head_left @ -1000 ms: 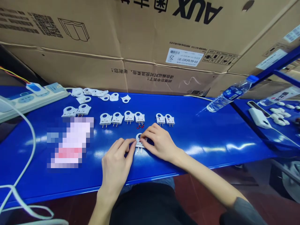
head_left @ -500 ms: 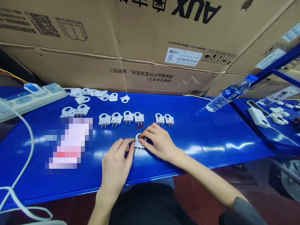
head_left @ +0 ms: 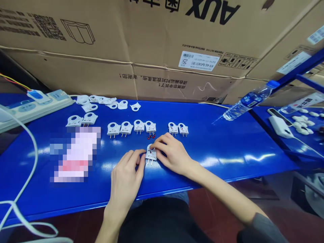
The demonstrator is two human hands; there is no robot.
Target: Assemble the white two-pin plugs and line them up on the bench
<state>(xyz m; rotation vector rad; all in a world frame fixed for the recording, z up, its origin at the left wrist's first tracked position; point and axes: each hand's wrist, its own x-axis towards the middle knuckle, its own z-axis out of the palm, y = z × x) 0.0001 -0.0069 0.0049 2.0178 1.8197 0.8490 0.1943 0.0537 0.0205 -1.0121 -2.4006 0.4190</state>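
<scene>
Plug [head_left: 151,156], white, two-pinned, lying on blue worktop [head_left: 248,135] between both hands.

Pins toward the person, ring on the far side; short dark wire [head_left: 150,151] on the upper face. Left hand [head_left: 127,170]: thumb and forefinger slightly parted, tips at the plug's left edge, apparently bracing it. Right hand [head_left: 174,153]: forefinger bent over the ring, thumb lower at the right edge, a small gap between; whether these fingers pinch the wire cannot be told. Handling, as judged: casing best steadied from the left with light pressure; wire best eased by small fingertip pushes, without tugging, and kept off the rim. Further back: four similar plugs [head_left: 139,127] in a row, red and black wires [head_left: 152,136] just in front of the rightmost.
</scene>
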